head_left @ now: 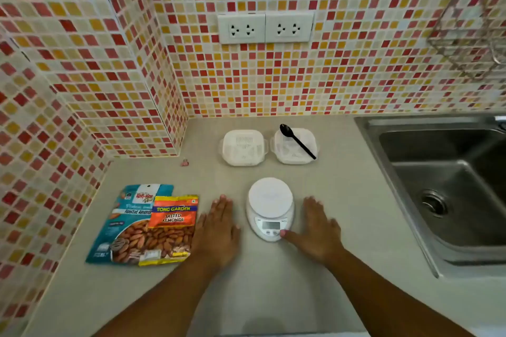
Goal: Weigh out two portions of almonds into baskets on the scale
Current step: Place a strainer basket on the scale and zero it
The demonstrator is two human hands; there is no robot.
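While both hands lie flat with straight, spread fingers and hold nothing, the left hand [219, 223] rests palm-down on the desk [273, 287] just left of the kitchen scale [269, 209], and the right hand [317, 227] rests just right of it, its thumb [287, 235] touching the near right corner of the scale's front panel by the buttons. That looks like switching the scale on or zeroing it, so the task is at its very start: the round weighing platform is bare and the display shows no reading I can make out. To do this well, press the button lightly and straight down so the light scale does not slide, then lift the thumb clear before trusting the display. Farther off, two white baskets sit side by side near the tiled wall; the left basket [243, 147] is free, while the right basket [294, 146] carries a black spoon [297, 141] laid across it. Taking the left one first avoids tipping the spoon; centre it on the platform and zero again before adding nuts. The almonds are still in their packets at the near left: a blue roasted almonds pouch [128, 227] with an orange salted almonds packet [174, 215] lying on top of it, just beside the left hand. A steel sink [438, 186] lies to the right.
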